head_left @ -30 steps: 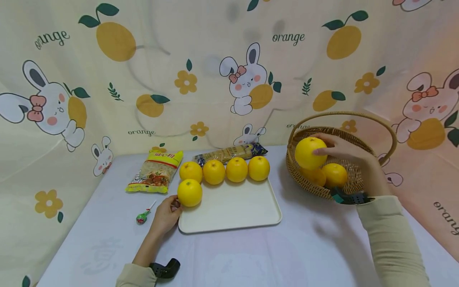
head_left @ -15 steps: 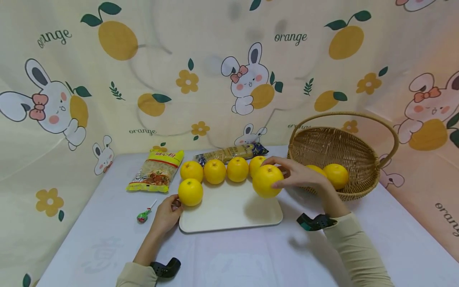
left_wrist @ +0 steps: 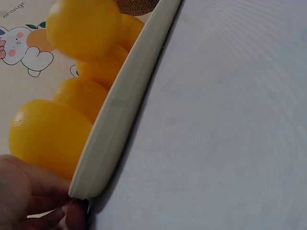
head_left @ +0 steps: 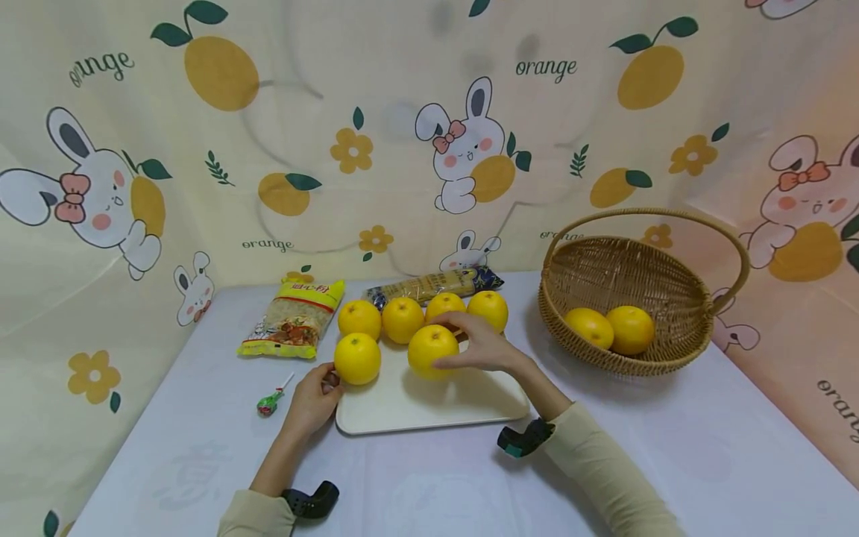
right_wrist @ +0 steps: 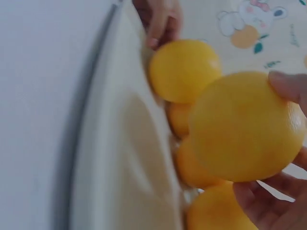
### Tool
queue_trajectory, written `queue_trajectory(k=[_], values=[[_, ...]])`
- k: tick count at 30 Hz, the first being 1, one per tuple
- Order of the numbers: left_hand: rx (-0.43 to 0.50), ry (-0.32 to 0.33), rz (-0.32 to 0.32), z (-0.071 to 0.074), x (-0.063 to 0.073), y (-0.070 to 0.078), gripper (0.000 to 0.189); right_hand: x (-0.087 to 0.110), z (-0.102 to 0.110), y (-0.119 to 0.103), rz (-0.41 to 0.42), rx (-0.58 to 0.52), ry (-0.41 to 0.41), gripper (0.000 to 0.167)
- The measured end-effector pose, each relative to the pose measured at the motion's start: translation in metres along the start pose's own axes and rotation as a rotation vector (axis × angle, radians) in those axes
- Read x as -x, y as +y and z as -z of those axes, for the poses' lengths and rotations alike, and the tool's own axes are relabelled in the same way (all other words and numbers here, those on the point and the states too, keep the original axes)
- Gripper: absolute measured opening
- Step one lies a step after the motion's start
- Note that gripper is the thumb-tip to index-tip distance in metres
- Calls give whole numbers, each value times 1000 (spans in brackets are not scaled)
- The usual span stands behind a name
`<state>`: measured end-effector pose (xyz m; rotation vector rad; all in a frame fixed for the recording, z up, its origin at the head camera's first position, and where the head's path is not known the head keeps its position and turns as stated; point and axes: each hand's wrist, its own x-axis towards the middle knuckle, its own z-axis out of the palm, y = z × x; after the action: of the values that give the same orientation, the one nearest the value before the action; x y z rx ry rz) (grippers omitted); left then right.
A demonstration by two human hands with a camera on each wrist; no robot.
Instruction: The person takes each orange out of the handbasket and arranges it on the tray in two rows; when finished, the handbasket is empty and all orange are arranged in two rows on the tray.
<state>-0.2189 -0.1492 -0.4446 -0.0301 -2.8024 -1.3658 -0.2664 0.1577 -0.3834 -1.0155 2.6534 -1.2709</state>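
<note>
My right hand [head_left: 482,344] holds an orange [head_left: 428,353] above the cream tray [head_left: 382,412], thumb on one side and fingers on the other. In the right wrist view the held orange [right_wrist: 247,129] shows between the thumb and fingertips. On the tray's far side stands a row of several oranges [head_left: 403,321], with one more orange [head_left: 358,359] in front of the row's left end. My left hand [head_left: 314,399] grips the tray's left edge beside that orange. In the left wrist view its fingers [left_wrist: 43,184] bend around the tray corner.
At the right stands a wicker basket [head_left: 644,276] with an upright handle and two oranges [head_left: 632,330] inside. Behind the tray lies a long clear packet [head_left: 432,287]. A yellow food bag [head_left: 293,321] and a green-wrapped lollipop [head_left: 268,403] lie to the left.
My right hand has carried an orange out of the basket and leftward over the tray's middle. My left hand has stayed at the tray's left edge.
</note>
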Motion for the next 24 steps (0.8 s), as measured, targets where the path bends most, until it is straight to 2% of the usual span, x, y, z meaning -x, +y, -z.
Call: queue_trajectory(k=[5, 10, 18, 24], values=[[3, 7, -8, -1, -1, 0, 41, -11, -21, 1, -10, 56, 74, 65], [4, 6, -2, -1, -1, -1, 41, -18, -37, -1, -32, 100, 111, 66], [-5, -11, 12, 0, -2, -2, 42, -17, -51, -3, -14, 237, 107, 65], [-1, -13, 8, 1, -1, -1, 42, -12, -50, -3, 25, 308, 60, 75]])
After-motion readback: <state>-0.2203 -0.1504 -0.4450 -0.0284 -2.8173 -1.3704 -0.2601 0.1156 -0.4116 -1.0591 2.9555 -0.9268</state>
